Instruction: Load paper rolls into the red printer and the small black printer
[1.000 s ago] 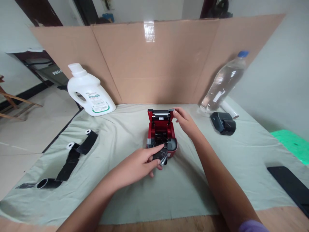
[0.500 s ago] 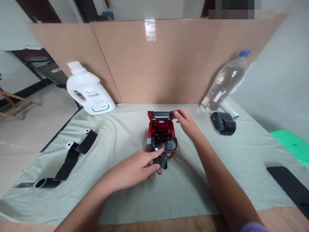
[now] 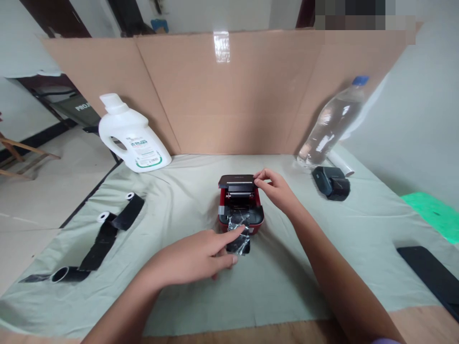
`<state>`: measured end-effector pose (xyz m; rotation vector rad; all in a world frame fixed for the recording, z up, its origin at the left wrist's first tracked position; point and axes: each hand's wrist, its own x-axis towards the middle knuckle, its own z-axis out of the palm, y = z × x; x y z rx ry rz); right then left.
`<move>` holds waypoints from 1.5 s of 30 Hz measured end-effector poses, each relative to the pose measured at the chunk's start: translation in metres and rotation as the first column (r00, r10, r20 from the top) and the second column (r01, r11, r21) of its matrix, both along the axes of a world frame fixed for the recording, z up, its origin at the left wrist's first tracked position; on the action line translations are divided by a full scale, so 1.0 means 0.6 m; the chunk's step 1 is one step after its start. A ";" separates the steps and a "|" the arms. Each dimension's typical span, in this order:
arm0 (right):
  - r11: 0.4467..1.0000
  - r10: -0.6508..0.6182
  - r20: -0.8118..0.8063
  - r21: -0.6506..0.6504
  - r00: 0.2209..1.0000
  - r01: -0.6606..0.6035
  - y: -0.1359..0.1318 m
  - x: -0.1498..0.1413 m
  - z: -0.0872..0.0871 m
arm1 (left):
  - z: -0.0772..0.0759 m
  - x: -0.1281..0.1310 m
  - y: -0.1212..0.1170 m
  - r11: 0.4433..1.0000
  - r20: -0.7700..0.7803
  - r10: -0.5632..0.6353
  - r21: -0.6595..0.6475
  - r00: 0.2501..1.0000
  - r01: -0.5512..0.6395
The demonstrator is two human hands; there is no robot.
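In front of us, on the pale green cloth (image 3: pixel 279 286), stands the small red-and-black printer (image 3: pixel 255 216), its lid (image 3: pixel 236 181) half raised. A black strip (image 3: pixel 239 247) under shiny clear film (image 3: pixel 234 220) runs from its dark inside out over the front edge; what else lies within we cannot tell. Our left hand (image 3: pixel 206 253) is open, forefinger on the strip, thumb apart. Our right hand (image 3: pixel 277 190) pinches the lid's right corner. Behind, the clear bottle (image 3: pixel 332 126), blue cap (image 3: pixel 360 80) on, holds clear liquid; the white jug (image 3: pixel 131 134) hides its contents from us.
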<state>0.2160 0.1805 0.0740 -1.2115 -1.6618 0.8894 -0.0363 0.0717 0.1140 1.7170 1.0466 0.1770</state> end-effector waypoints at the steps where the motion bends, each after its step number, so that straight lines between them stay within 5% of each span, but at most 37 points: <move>1: 1.000 0.015 -0.004 -0.005 1.000 -0.015 -0.007 0.000 -0.005 | 0.003 -0.004 0.003 1.000 -0.012 0.002 -0.029 1.000 -0.002; 6: 0.998 -0.046 -0.120 -0.043 0.992 0.041 -0.052 -0.008 -0.056 | 0.007 -0.016 0.042 0.992 -0.009 0.106 -0.065 0.994 -0.106; 11: 0.987 -0.101 -0.262 -0.148 0.960 0.063 -0.072 -0.027 -0.094 | -0.054 -0.007 0.101 0.892 0.130 0.431 0.087 0.893 -0.444; 14: 0.982 -0.131 -0.309 -0.171 0.942 0.080 -0.068 -0.032 -0.101 | -0.088 0.003 0.118 0.881 0.144 0.468 0.001 0.872 -0.473; 18: 0.979 -0.122 -0.361 -0.199 0.925 0.052 -0.064 -0.032 -0.105 | -0.104 0.012 0.122 0.865 0.132 0.501 -0.084 0.855 -0.494; 21: 0.978 -0.120 -0.366 -0.201 0.923 0.047 -0.064 -0.031 -0.109 | -0.107 0.014 0.120 0.836 0.200 0.531 0.039 0.823 -0.548; 25: 0.975 -0.142 -0.371 -0.215 0.918 0.063 -0.064 -0.031 -0.120 | -0.110 0.012 0.116 0.732 0.320 0.407 0.446 0.856 -0.515; 28: 0.977 -0.140 -0.366 -0.200 0.920 0.069 -0.064 -0.030 -0.125 | -0.105 0.012 0.110 0.679 0.312 0.258 0.614 0.914 -0.402; 35: 0.979 -0.136 -0.274 -0.183 0.952 0.088 -0.059 -0.026 -0.112 | -0.097 0.016 0.104 0.614 0.217 0.109 0.753 0.970 -0.238; 40: 0.980 -0.126 -0.302 -0.183 0.945 0.073 -0.061 -0.024 -0.099 | -0.101 0.012 0.103 0.509 0.193 0.068 0.837 0.979 -0.200; 45: 0.975 -0.127 -0.333 -0.216 0.934 0.056 -0.064 -0.023 -0.084 | -0.096 -0.002 0.096 0.412 0.029 -0.079 0.911 0.996 0.006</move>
